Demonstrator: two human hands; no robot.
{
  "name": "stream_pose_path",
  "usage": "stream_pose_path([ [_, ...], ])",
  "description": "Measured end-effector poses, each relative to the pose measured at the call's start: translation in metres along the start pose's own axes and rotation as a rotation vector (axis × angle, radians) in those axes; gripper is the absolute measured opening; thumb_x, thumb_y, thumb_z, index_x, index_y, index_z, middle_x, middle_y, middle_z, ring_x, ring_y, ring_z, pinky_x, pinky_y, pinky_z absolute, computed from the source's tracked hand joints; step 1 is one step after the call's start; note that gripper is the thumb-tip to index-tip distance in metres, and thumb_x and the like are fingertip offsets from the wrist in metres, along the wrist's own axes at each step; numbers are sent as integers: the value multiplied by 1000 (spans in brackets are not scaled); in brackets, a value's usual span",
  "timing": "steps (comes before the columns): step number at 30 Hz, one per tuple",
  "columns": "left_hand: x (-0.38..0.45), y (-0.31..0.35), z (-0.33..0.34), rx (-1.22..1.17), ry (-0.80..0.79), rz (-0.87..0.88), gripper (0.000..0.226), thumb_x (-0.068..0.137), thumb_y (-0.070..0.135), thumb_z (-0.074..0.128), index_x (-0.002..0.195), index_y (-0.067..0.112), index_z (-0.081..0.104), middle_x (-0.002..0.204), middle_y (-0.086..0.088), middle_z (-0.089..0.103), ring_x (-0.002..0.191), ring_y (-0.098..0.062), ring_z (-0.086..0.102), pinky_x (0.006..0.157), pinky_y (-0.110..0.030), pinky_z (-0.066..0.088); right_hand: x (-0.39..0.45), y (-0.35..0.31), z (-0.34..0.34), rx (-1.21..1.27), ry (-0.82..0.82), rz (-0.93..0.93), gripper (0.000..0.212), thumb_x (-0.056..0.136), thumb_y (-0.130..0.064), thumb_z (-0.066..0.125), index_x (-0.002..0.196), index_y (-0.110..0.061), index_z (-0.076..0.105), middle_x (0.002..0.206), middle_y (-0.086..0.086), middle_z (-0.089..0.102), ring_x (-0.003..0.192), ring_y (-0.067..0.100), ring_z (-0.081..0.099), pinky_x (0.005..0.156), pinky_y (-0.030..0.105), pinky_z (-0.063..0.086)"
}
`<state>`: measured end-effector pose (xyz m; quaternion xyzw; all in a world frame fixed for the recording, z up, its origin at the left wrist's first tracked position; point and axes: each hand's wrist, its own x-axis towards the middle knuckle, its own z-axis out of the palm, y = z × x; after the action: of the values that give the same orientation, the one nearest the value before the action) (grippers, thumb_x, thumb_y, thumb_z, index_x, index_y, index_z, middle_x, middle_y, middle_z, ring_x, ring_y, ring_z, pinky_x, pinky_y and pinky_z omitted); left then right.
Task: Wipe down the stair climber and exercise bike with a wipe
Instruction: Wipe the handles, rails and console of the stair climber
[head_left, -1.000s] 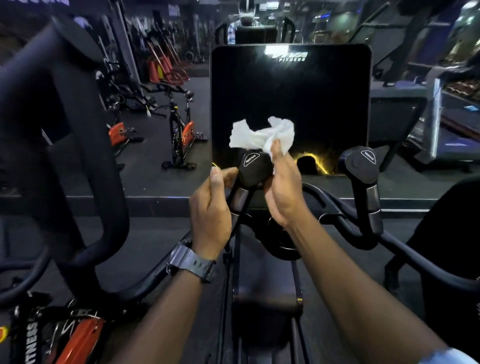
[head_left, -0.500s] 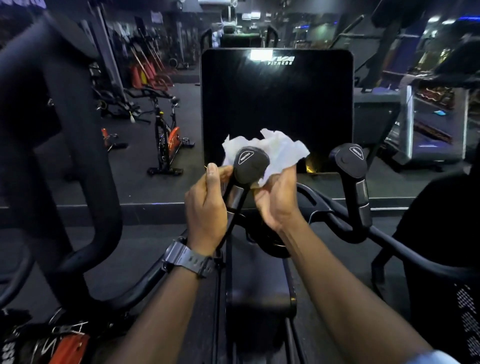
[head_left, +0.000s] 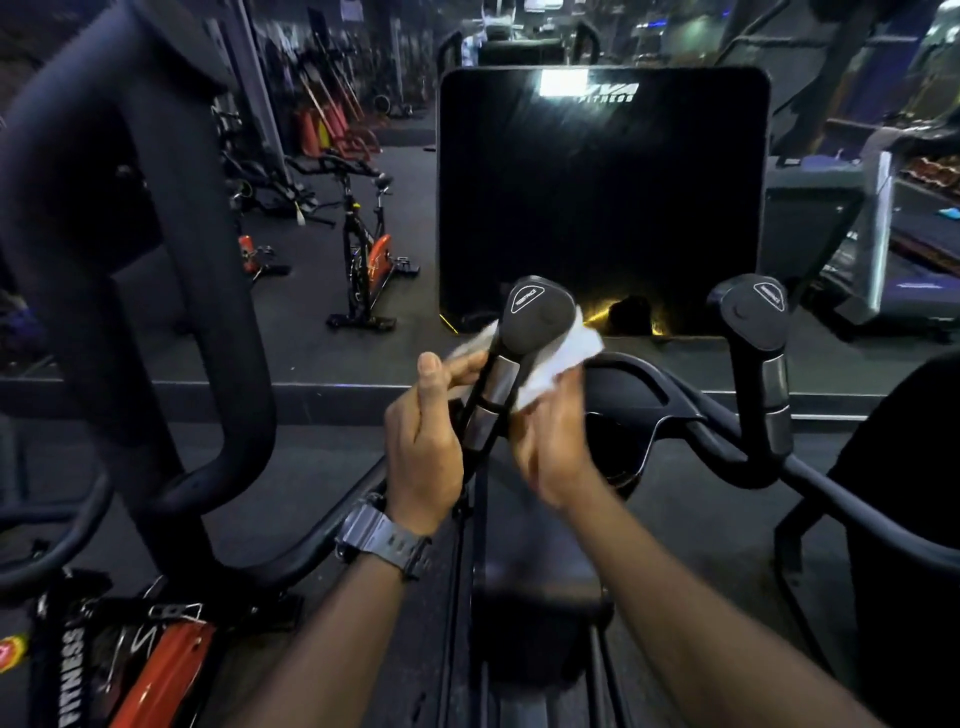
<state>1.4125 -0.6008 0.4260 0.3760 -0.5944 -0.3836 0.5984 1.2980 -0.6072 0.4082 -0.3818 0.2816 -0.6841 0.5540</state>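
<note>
I stand at a black cardio machine with a dark console screen (head_left: 602, 197) and two upright grips. A white wipe (head_left: 550, 358) is wrapped behind and around the left grip (head_left: 535, 322), just below its rounded cap. My right hand (head_left: 556, 447) presses the wipe against the grip's right side. My left hand (head_left: 423, 441) pinches the wipe's other end on the grip's left side, thumb up. A grey watch sits on that wrist. The right grip (head_left: 756, 322) stands bare. The machine's curved handlebar (head_left: 675, 405) runs behind my hands.
A thick black looped handle (head_left: 197, 291) of a neighbouring machine rises at left, with an orange-framed bike (head_left: 150, 670) below it. Another orange and black exercise bike (head_left: 366, 254) stands on the dark floor further back. A treadmill (head_left: 883, 244) is at the right.
The wipe has come down from above the grip's cap to behind and below it. Both hands slid lower along the grip's stem, and the cap now shows uncovered.
</note>
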Motion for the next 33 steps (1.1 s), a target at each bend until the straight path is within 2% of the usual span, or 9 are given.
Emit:
stream_pose_path([
  [4,-4,-7,-3,-42,17,-27,75,98,60,19,113,11,74,110,0,76,109,-13,69,98,-38,52,-26,52,-11,-491,-19,20,43,93,-49,55,121,-17,58,114,-2,69,109,5,62,94,34,50],
  [8,-8,-5,-4,-5,84,-13,76,97,57,16,110,8,73,103,0,76,101,-9,70,90,-24,53,21,-4,10,-302,235,-188,7,89,-21,71,95,-18,68,94,5,74,89,12,68,80,35,55],
  [11,-13,-9,-1,7,168,22,64,99,54,18,107,17,69,103,3,72,101,-6,66,89,-22,50,29,-4,12,-266,246,-167,14,84,-16,77,96,-15,69,96,9,74,86,17,69,78,36,57],
  [14,-15,-17,-2,71,199,5,69,98,60,18,110,16,69,110,2,70,107,-15,65,96,-42,50,-10,44,8,-431,143,-27,11,84,-11,74,92,-7,68,85,12,72,75,11,63,65,29,51],
  [20,-19,-17,-9,99,32,-90,81,93,72,14,111,20,74,109,3,75,110,-12,67,100,-41,50,-11,45,-1,-441,0,-78,27,67,-4,75,91,-11,65,80,7,66,71,18,58,62,35,47],
  [23,-20,-17,-16,135,40,-71,81,94,69,12,110,21,75,111,5,74,112,-11,64,103,-44,46,-10,43,8,-319,115,-130,44,74,4,77,96,-32,67,88,7,69,80,22,64,70,41,52],
  [28,-19,-16,-24,78,-40,-102,78,94,68,14,115,22,73,119,5,70,118,-8,61,107,-40,43,-12,53,6,-338,78,-121,27,77,0,77,97,-15,68,90,1,71,84,17,65,75,39,52],
  [31,-18,-22,-27,4,-112,-184,80,92,71,14,122,22,69,121,5,70,118,-8,61,108,-42,43,-32,77,-13,-588,-72,-133,68,71,8,78,110,-43,57,103,-14,67,101,10,63,88,32,53],
  [33,-18,-25,-27,0,-125,-201,81,91,71,13,124,23,68,123,6,69,119,-6,60,108,-37,42,-27,92,-38,-912,-170,-122,70,66,-17,81,123,-40,48,118,-4,60,113,19,58,96,43,50],
])
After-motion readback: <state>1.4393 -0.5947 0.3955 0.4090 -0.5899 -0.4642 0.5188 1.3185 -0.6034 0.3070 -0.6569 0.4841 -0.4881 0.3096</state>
